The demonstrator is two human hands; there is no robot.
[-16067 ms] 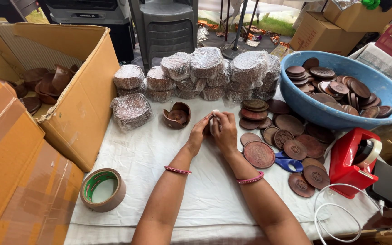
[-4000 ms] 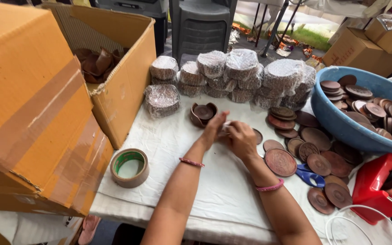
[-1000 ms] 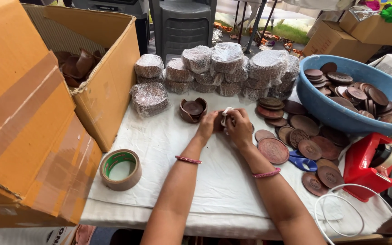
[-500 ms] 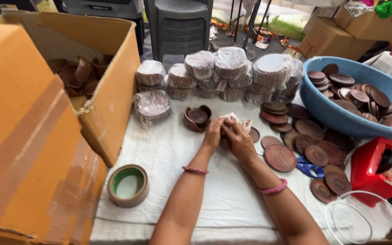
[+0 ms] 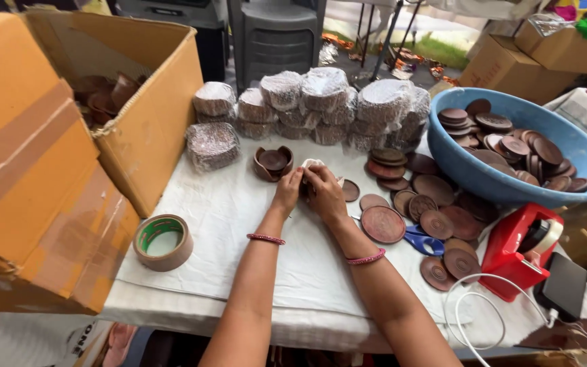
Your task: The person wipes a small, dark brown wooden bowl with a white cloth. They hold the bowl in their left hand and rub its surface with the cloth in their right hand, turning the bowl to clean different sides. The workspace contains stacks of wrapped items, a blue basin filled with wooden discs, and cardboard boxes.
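At the middle of the white-covered table (image 5: pixel 191 224) I have both hands together, fingers curled in around a small pale wrapped bundle (image 5: pixel 312 164) that shows just above my knuckles; my left hand (image 5: pixel 288 190) closes on its left side and my right hand (image 5: pixel 325 194) on its right, though I cannot tell exactly what the wrapping holds. Just beyond my left hand, to the far left of the bundle, sit a few small brown clay cups (image 5: pixel 272 163) nested together. Behind them, along the far edge, runs a row of plastic-wrapped stacks (image 5: pixel 321 102), with one more wrapped stack (image 5: pixel 212 144) lying apart at the left. To the right of my hands flat brown clay discs (image 5: pixel 383 224) lie spread over the cloth, and blue-handled scissors (image 5: pixel 421 240) lie among them. Farther right a blue basin (image 5: pixel 511 187) is heaped with more discs, and near it a red tape dispenser (image 5: pixel 523 248) stands beside a white cable (image 5: pixel 484 319). On the near left a roll of brown packing tape (image 5: pixel 163 242) lies flat, just beside a large open cardboard box (image 5: pixel 137 115) with brown clay pieces inside.
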